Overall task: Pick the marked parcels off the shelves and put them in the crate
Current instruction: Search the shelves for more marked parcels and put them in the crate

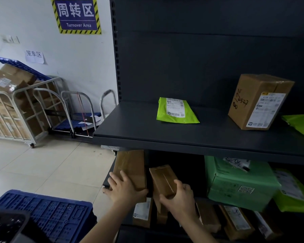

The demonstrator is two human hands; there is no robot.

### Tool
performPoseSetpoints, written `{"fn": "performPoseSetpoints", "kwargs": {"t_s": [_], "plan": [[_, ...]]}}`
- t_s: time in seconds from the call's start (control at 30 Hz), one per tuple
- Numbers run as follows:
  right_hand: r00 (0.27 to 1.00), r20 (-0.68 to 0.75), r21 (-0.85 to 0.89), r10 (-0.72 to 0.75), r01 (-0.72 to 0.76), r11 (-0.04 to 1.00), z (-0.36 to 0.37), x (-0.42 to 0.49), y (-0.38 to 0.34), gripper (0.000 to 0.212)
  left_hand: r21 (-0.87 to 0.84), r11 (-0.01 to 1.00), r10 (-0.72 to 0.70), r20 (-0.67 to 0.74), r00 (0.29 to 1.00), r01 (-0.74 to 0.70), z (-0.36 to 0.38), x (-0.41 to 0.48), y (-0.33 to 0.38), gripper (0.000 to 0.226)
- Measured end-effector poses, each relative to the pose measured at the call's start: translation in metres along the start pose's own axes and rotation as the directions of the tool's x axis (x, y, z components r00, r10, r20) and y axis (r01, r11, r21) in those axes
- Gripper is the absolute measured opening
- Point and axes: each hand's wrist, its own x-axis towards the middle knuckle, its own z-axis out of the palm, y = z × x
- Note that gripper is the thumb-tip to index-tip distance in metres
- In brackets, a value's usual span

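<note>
On the lower shelf two brown cardboard parcels stand side by side. My left hand [124, 187] lies with spread fingers on the front of the taller left parcel [130, 165]. My right hand [178, 195] grips the near end of the smaller brown parcel [162, 179], which is tilted. The blue plastic crate [44, 210] sits at the bottom left, close to my left arm. On the upper shelf lie a lime-green mailer [175, 111] and a brown box [258, 102] with black handwritten numbers on its side.
A big green parcel [239, 183] fills the lower shelf to the right, with more green mailers beyond it. Several brown boxes stand on the shelf below. Metal roll cages [16, 109] full of cartons and a blue-decked trolley [81, 120] line the far wall.
</note>
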Motion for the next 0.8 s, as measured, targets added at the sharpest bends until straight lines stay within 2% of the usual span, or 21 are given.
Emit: {"fn": "performPoseSetpoints", "kwargs": {"t_s": [0.17,0.23,0.3,0.33,0.4,0.47,0.5,0.53,0.6,0.63,0.8], "plan": [[0.998,-0.057,0.01,0.038,-0.037,0.999,-0.009,0.007,0.013,0.082,-0.101,0.995,0.0,-0.028,1.0,-0.002,-0.003,0.005,-0.01,0.118],[0.996,-0.077,0.039,0.047,-0.044,0.998,-0.012,0.01,0.018,0.082,-0.216,0.976,0.023,-0.043,0.999,-0.032,-0.008,0.004,-0.015,0.111],[0.994,-0.091,0.064,0.054,-0.048,0.997,-0.015,0.012,0.022,0.082,-0.414,0.908,0.05,-0.036,0.998,-0.06,-0.012,0.002,-0.021,0.107],[0.993,-0.103,0.071,0.055,-0.047,0.996,-0.016,0.013,0.023,0.082,-0.537,0.841,0.069,-0.011,0.998,-0.064,-0.014,0.0,-0.025,0.111],[0.989,-0.135,0.069,0.053,-0.044,0.997,-0.018,0.016,0.025,0.081,-0.766,0.641,0.121,0.055,0.991,-0.036,-0.015,-0.005,-0.03,0.12],[0.987,-0.147,0.051,0.059,-0.053,0.997,-0.021,0.02,0.025,0.081,-0.901,0.431,0.17,0.131,0.977,0.046,-0.012,-0.009,-0.031,0.117],[0.988,-0.143,0.043,0.066,-0.06,0.997,-0.022,0.022,0.025,0.082,-0.93,0.357,0.189,0.165,0.968,0.089,-0.009,-0.01,-0.03,0.106],[0.988,-0.136,0.039,0.072,-0.068,0.997,-0.023,0.023,0.024,0.082,-0.946,0.3,0.195,0.189,0.962,0.125,-0.005,-0.011,-0.03,0.085],[0.99,-0.122,0.035,0.076,-0.073,0.997,-0.023,0.025,0.024,0.083,-0.964,0.217,0.179,0.192,0.965,0.152,-0.003,-0.011,-0.028,0.034],[0.99,-0.117,0.031,0.075,-0.072,0.997,-0.023,0.025,0.024,0.082,-0.966,0.202,0.17,0.196,0.966,0.161,-0.002,-0.01,-0.028,0.025],[0.992,-0.103,0.027,0.073,-0.071,0.997,-0.021,0.022,0.028,0.082,-0.956,0.268,0.167,0.166,0.972,0.117,-0.005,-0.001,-0.028,0.049]]}}
